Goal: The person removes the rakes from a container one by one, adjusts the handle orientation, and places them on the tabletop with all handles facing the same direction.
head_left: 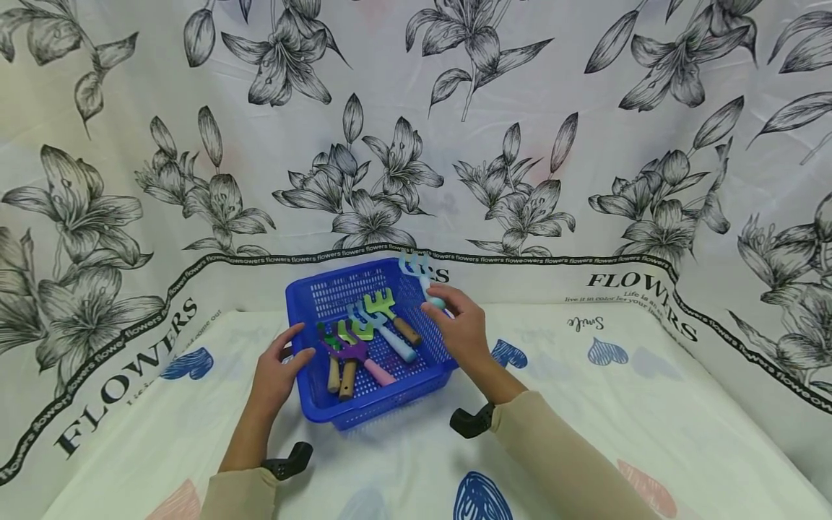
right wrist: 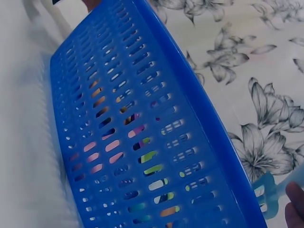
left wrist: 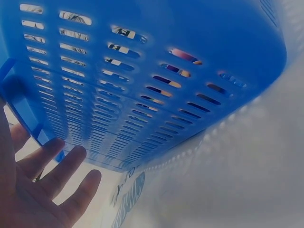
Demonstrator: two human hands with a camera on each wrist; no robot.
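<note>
My right hand point(head_left: 463, 325) pinches a pale blue toy hand rake point(head_left: 414, 267) over the right rim of a blue slotted basket point(head_left: 396, 396), its prongs pointing up and away. In the right wrist view, the rake's teal end point(right wrist: 271, 197) shows beside the rim. At the basket's left rim is my left hand point(head_left: 276, 368), thumb at the edge; its fingers point(left wrist: 66, 166) are extended and spread in the left wrist view. Inside the basket lie a purple rake with a pink handle point(head_left: 378, 373), another pale blue rake point(head_left: 388, 337), a green rake with a wooden handle point(head_left: 407, 331) and several others, partly overlapping.
The basket stands on a white cloth point(head_left: 572, 433) printed with hearts. Behind it hangs a white curtain point(head_left: 448, 217) with black line-drawn flowers and a dark lettered band. Black cameras point(head_left: 471, 421) are strapped to both wrists.
</note>
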